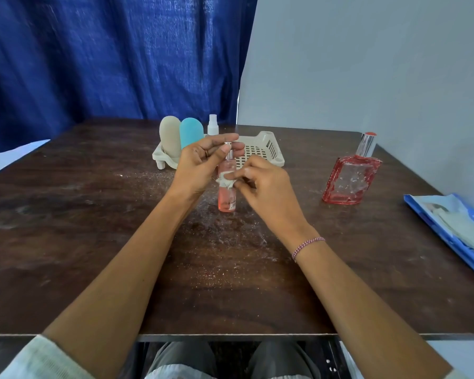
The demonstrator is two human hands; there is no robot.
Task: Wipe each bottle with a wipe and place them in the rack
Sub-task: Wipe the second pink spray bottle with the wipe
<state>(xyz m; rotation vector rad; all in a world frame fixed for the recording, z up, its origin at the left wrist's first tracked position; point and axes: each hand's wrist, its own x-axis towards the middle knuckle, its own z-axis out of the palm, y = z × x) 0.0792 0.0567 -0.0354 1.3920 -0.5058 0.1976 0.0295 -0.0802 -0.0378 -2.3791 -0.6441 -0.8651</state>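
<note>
A slim pink spray bottle (226, 199) is held upright above the table's middle. My left hand (200, 165) grips its silver top, thumb against the neck. My right hand (266, 187) pinches a small white wipe (225, 181) against the bottle's middle. Behind them lies the beige rack (268, 149), holding a beige bottle (169, 138), a teal bottle (190, 135) and a small white spray bottle (213, 125) at its left end. A large red square perfume bottle (350, 179) with a silver cap stands on the table to the right.
A blue wipes packet (454, 222) lies at the table's right edge. The dark wooden table (93, 214) has pale scuffs in its middle. A blue curtain hangs behind on the left, a grey wall on the right. My knees show under the front edge.
</note>
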